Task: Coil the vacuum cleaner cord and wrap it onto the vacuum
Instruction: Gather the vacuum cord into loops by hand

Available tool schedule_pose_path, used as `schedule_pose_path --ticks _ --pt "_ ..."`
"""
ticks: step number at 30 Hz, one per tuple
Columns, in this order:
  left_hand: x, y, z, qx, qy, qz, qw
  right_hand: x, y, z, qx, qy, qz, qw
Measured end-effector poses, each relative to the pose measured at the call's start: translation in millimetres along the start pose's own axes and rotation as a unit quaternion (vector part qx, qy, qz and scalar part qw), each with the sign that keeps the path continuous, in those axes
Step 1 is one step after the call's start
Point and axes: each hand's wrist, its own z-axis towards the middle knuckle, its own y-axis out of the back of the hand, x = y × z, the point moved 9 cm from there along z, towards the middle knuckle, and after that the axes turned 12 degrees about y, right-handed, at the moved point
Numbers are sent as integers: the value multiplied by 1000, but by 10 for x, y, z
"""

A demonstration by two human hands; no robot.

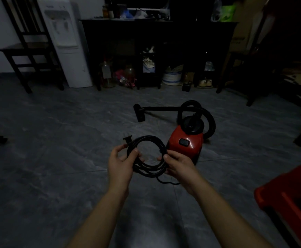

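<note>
This is a lived-in room of a home, dimly lit, with a grey tiled floor (56,140) and a white water dispenser (63,42) against the wall beside a dark wooden chair (26,49). Bottles (108,12) crowd a long dark table (156,29) — jars (107,74), a pale tub (171,78) and shoes (206,82) sit stuffed underneath. A small red household vacuum (187,144) stands on the tiles.

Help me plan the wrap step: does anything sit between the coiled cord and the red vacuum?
Nothing visible does. The coiled cord, gripped by the left hand and right hand, is right beside the vacuum, over bare floor. The black hose loops around the vacuum's top.
</note>
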Motion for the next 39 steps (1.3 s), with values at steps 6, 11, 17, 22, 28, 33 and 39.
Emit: schedule_pose_path --ticks 6,11,17,22,28,33,39 --pt "60 -55 -12 11 33 10 999 -36 -50 -51 7 -6 20 1000" --pt "-65 -20 -38 -3 -16 73 997 -151 -35 -52 8 -27 -41 999" --pt "-127 22 -28 0 -24 36 999 -302 -104 -115 29 -106 -62 992" --pt "-47 20 7 20 8 11 1000 -427 -178 -192 39 -183 9 982" --pt "21 2 21 27 36 -7 999 -464 -317 -287 33 -240 143 960" --pt "80 26 38 15 50 -2 999 -452 -108 -135 -42 -146 87 985" --pt "170 76 26 -12 81 28 996 -210 95 -106 -85 -25 -5 996"
